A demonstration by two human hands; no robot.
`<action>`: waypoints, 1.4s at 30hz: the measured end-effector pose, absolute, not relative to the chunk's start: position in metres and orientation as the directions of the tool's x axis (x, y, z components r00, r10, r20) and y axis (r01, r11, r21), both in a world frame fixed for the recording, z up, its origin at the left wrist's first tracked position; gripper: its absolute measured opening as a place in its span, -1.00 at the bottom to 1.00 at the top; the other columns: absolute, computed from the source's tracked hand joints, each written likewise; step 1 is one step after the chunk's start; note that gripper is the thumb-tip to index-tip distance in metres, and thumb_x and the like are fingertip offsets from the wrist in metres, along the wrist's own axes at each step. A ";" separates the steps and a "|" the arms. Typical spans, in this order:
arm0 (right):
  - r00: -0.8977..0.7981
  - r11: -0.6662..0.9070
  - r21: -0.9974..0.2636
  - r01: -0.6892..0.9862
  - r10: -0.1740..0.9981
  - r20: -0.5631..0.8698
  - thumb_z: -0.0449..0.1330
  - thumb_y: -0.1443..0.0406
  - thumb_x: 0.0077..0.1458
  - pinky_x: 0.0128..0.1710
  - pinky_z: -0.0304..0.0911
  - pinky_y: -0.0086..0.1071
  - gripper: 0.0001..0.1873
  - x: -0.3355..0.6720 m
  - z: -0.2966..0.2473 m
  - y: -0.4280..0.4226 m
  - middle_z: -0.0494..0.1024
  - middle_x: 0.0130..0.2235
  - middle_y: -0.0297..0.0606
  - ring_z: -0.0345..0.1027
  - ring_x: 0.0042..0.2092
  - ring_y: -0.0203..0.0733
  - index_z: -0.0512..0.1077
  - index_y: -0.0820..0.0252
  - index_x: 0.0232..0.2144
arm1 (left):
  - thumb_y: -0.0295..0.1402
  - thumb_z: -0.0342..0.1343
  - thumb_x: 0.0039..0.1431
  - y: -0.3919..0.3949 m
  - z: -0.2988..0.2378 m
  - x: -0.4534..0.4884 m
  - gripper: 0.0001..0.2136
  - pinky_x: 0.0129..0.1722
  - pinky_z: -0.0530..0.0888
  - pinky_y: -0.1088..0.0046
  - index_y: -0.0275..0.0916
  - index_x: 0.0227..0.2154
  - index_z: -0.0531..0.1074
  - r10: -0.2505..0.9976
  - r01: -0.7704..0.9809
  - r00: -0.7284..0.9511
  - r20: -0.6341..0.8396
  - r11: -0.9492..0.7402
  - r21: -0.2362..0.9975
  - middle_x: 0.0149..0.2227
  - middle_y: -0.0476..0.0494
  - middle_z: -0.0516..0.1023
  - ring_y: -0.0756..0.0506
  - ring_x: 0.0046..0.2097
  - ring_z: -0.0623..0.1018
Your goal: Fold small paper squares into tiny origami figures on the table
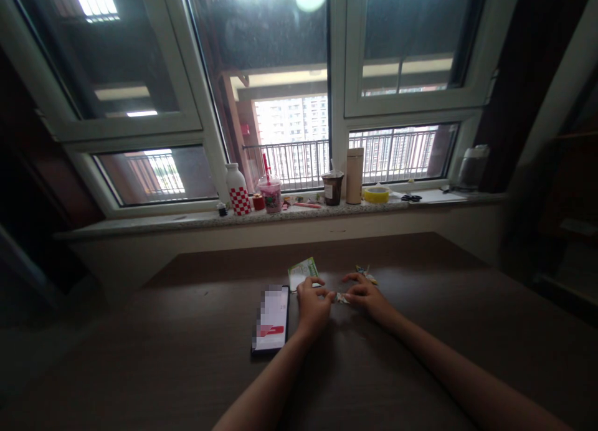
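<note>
A small whitish patterned piece (342,298), too small to name, lies low over the table between my two hands. My right hand (374,300) has its lower fingertips on the right end of that piece, while another finger arches above. Just left of it is my left hand (314,306), with bent, parted fingers and one fingertip close to the piece; I cannot tell whether it touches. A green-and-white card or packet (303,273) lies behind my left hand, partly covered by it. Beyond my right fingers sits a crumpled yellow-and-blue wrapper (367,274).
A phone (271,319) with a lit screen lies left of my left forearm on the brown table (210,319). Along the windowsill (187,222) stand a checkered bottle (238,191), a pink cup (270,193), a dark cup (332,188), a tan cylinder (354,175), yellow tape (376,195) and scissors (411,198).
</note>
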State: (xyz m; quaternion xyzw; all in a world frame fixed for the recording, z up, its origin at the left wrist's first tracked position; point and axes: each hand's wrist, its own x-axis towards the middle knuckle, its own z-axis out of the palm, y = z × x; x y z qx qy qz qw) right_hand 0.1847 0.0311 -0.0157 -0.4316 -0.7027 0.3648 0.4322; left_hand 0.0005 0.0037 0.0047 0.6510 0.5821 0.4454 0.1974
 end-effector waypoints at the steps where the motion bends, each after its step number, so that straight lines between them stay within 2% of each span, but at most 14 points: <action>1: -0.252 0.368 -0.885 0.287 0.920 0.301 0.28 -0.08 -0.11 0.14 0.10 -0.07 -0.57 0.185 -0.016 0.032 0.42 0.01 -0.10 0.25 0.05 0.06 0.57 0.16 -0.58 | -0.36 0.23 0.01 0.003 0.004 0.001 -0.88 0.14 0.26 0.20 -0.18 -0.60 0.54 0.933 0.575 -0.094 0.348 -0.234 0.784 -0.12 -0.16 0.47 -0.21 0.03 0.37; 4: -0.250 0.373 -0.885 0.281 0.918 0.307 0.29 -0.08 -0.13 0.16 0.06 -0.06 -0.57 0.185 -0.018 0.033 0.42 0.00 -0.10 0.24 0.07 0.07 0.56 0.16 -0.60 | -0.36 0.24 -0.01 0.004 0.003 0.000 -0.88 0.14 0.25 0.20 -0.18 -0.61 0.53 0.940 0.570 -0.114 0.320 -0.202 0.796 -0.11 -0.16 0.47 -0.21 0.03 0.37; 10: -0.278 0.356 -0.890 0.285 0.919 0.279 0.32 -0.03 -0.16 0.13 0.10 -0.10 -0.62 0.186 -0.022 0.034 0.41 0.01 -0.12 0.24 0.05 0.06 0.54 0.17 -0.64 | -0.37 0.28 -0.07 0.006 0.005 -0.005 -0.89 0.20 0.17 0.12 -0.13 -0.64 0.53 0.942 0.615 -0.012 0.334 -0.257 0.746 -0.10 -0.10 0.49 -0.25 0.06 0.33; 20: -0.214 0.332 -0.913 0.238 0.935 0.284 0.29 -0.03 -0.12 0.11 0.13 -0.10 -0.62 0.183 -0.020 0.035 0.42 -0.02 -0.12 0.26 0.04 0.04 0.55 0.16 -0.61 | -0.28 0.25 -0.02 0.005 0.002 0.000 -0.89 0.13 0.25 0.24 -0.17 -0.56 0.55 0.934 0.566 -0.146 0.327 -0.192 0.802 -0.10 -0.13 0.51 -0.21 0.03 0.38; 26: -0.245 0.380 -0.865 0.327 0.918 0.311 0.28 -0.06 -0.10 0.15 0.05 -0.06 -0.59 0.186 -0.024 0.037 0.43 -0.05 -0.13 0.25 0.04 0.06 0.56 0.15 -0.61 | -0.28 0.26 -0.05 0.006 0.000 -0.004 -0.88 0.17 0.20 0.19 -0.14 -0.61 0.55 0.936 0.618 -0.090 0.340 -0.215 0.756 -0.07 -0.10 0.50 -0.22 0.07 0.34; 32: -0.252 0.434 -0.808 0.399 0.899 0.358 0.15 -0.08 0.06 0.15 0.04 -0.07 -0.55 0.187 -0.026 0.033 0.44 -0.08 -0.11 0.25 0.04 0.05 0.58 0.13 -0.49 | -0.24 0.26 -0.03 0.005 -0.003 -0.007 -0.87 0.23 0.08 0.09 -0.14 -0.58 0.55 0.940 0.640 -0.064 0.334 -0.218 0.737 -0.06 -0.12 0.50 -0.25 0.09 0.32; 34: -0.240 0.457 -0.795 0.400 0.889 0.390 0.14 -0.04 0.09 0.15 0.06 -0.09 -0.58 0.185 -0.024 0.030 0.44 -0.09 -0.11 0.26 0.04 0.03 0.59 0.13 -0.39 | -0.23 0.25 -0.01 0.005 -0.004 -0.008 -0.86 0.24 0.05 0.06 -0.14 -0.57 0.55 0.944 0.643 -0.062 0.325 -0.212 0.736 -0.05 -0.13 0.50 -0.26 0.10 0.31; 37: -0.231 0.505 -0.760 0.411 0.863 0.448 0.25 0.05 0.03 0.15 0.08 -0.12 -0.63 0.183 -0.021 0.024 0.44 -0.08 -0.13 0.26 0.06 0.01 0.56 0.11 -0.18 | -0.23 0.24 0.01 0.006 -0.004 -0.008 -0.85 0.23 0.06 0.08 -0.15 -0.56 0.54 0.945 0.643 -0.065 0.319 -0.205 0.738 -0.04 -0.15 0.50 -0.26 0.11 0.32; 42: -0.249 0.540 -0.702 0.464 0.841 0.481 0.31 0.19 -0.04 0.12 0.12 -0.13 -0.71 0.181 -0.018 0.018 0.45 -0.11 -0.15 0.29 0.01 -0.01 0.56 0.13 -0.22 | -0.22 0.24 0.03 0.007 -0.005 -0.008 -0.84 0.22 0.06 0.06 -0.14 -0.57 0.55 0.945 0.656 -0.046 0.325 -0.216 0.723 -0.05 -0.15 0.50 -0.27 0.11 0.32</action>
